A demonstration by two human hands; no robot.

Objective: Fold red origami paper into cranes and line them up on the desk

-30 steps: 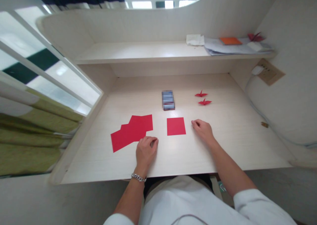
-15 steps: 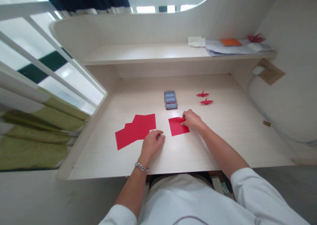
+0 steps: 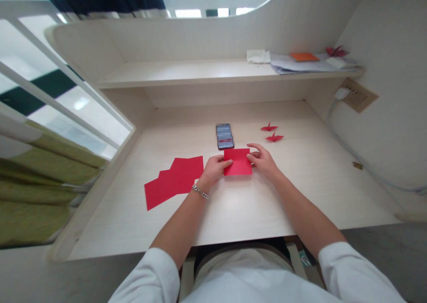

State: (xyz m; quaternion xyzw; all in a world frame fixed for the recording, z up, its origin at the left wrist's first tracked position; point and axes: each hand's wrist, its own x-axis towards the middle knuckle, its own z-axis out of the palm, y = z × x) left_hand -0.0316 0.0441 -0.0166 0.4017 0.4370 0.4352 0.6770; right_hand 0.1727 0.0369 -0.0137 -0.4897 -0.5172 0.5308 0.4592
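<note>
A square sheet of red paper [image 3: 239,162] is held between both hands, seemingly just off the desk, front edge toward me. My left hand [image 3: 216,167] pinches its left edge, thumb on top. At the right edge, my right hand [image 3: 262,160] grips it with the thumb over the paper, while the index finger stretches out beyond the far corner. Left of my left hand lie several overlapping red sheets [image 3: 176,178] on the desk. Two small red folded paper cranes, a farther one [image 3: 268,127] and a nearer one [image 3: 274,137], sit beyond my right hand.
A phone [image 3: 224,137] with a blurred screen lies just beyond the held sheet. The raised shelf [image 3: 187,69] at the back carries papers [image 3: 283,64], an orange pad [image 3: 304,57] and a larger red folded crane [image 3: 336,51]. A cable [image 3: 347,143] hangs from the wall socket [image 3: 360,95].
My left hand has moved from beside the red sheets to the single sheet and taken its left edge. The sheet has been squared up and shifted slightly away from me.
</note>
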